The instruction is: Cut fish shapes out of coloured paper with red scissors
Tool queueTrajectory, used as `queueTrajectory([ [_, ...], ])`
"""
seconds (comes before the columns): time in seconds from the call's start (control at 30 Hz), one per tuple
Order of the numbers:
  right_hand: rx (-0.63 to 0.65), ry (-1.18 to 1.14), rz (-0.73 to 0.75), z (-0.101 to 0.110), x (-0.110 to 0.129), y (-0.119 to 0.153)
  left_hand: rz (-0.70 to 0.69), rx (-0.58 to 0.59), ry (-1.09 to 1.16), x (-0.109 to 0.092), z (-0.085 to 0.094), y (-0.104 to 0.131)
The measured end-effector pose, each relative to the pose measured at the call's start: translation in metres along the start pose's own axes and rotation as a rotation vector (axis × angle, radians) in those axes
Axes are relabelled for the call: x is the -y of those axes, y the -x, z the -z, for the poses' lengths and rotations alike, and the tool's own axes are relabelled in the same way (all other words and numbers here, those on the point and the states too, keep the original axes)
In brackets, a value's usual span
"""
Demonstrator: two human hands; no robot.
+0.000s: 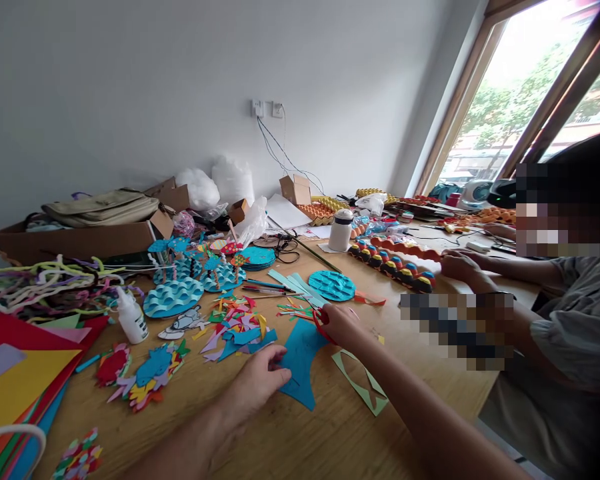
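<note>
A blue paper sheet point(303, 360) with curved cut edges lies in front of me on the wooden table. My left hand point(266, 373) holds its left edge between thumb and fingers. Red-handled scissors point(321, 327) are in my right hand point(339, 323), at the sheet's upper right corner, with the blades pointing away toward pale blue strips point(300, 288). Right of the sheet lies a green paper frame point(361, 383) with a cut-out. Colourful paper scraps point(240, 327) are heaped beyond my left hand.
A glue bottle point(131, 317), cut paper fish point(155, 365) and coloured sheets point(25, 363) lie left. Wavy blue discs point(174, 298) and a white bottle point(341, 231) stand farther back. At the right, a person's hands point(460, 267) touch a painted egg-carton strip point(393, 268).
</note>
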State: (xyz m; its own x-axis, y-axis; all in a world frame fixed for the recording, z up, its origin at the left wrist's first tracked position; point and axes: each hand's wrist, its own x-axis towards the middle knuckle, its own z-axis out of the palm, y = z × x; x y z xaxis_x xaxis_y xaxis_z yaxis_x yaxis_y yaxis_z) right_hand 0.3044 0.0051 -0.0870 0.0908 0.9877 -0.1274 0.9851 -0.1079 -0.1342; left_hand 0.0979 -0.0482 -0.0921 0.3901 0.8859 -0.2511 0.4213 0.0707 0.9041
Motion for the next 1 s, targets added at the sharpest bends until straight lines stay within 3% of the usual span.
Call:
queueTrajectory([
  [0.23,-0.072,-0.073,0.027,-0.002,0.011,0.024,0.129,0.029,0.458,-0.002,0.005,0.027],
  [0.3,-0.074,-0.097,0.056,-0.005,0.015,0.031,0.159,0.047,0.494,0.0,0.007,0.03],
  [0.57,-0.016,-0.184,0.22,-0.017,0.026,0.058,-0.039,0.048,-0.474,0.007,0.008,0.042],
  [0.67,0.009,-0.218,0.314,-0.015,0.027,0.068,-0.055,0.081,-0.786,0.011,0.008,0.051],
  [0.83,0.154,-0.199,0.541,-0.01,0.031,0.074,-0.119,0.031,-0.942,0.021,0.009,0.052],
  [1.0,0.167,-0.17,0.596,-0.008,0.036,0.069,-0.191,-0.028,-0.934,0.02,0.01,0.048],
])
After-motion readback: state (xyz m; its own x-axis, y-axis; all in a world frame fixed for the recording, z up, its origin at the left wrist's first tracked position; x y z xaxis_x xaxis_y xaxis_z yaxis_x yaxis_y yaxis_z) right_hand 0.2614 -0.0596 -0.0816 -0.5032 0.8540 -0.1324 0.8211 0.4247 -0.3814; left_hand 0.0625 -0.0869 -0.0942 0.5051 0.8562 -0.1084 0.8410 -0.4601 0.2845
